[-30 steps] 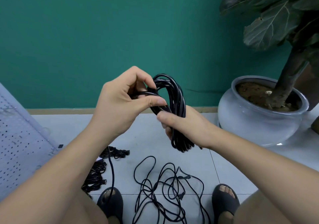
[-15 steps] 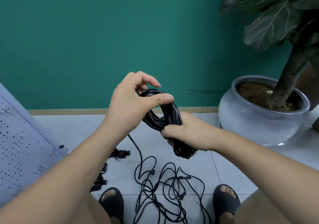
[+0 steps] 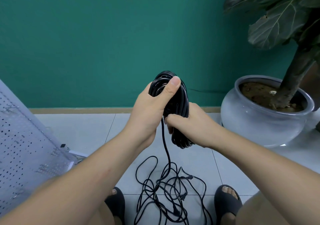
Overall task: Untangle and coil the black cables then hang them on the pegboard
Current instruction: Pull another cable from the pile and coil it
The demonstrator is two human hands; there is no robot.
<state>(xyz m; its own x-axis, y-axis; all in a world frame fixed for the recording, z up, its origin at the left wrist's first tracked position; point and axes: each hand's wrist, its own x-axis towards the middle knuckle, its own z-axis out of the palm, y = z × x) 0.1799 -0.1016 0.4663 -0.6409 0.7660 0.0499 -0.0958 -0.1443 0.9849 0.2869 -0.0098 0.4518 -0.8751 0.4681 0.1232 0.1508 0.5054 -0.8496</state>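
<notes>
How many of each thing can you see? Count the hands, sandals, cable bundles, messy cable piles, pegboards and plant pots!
Hands: 2, left hand and right hand
Black sandals: 2
Coiled black cable: 1
Loose cable tangle on the floor: 1
Pegboard: 1
Plant pot: 1
Total: 8

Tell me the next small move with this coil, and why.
Probably draw up another loop: the left hand and right hand both grip the coil, yet one strand hangs from it into the loose tangle on the floor, so coiling isn't finished.
</notes>
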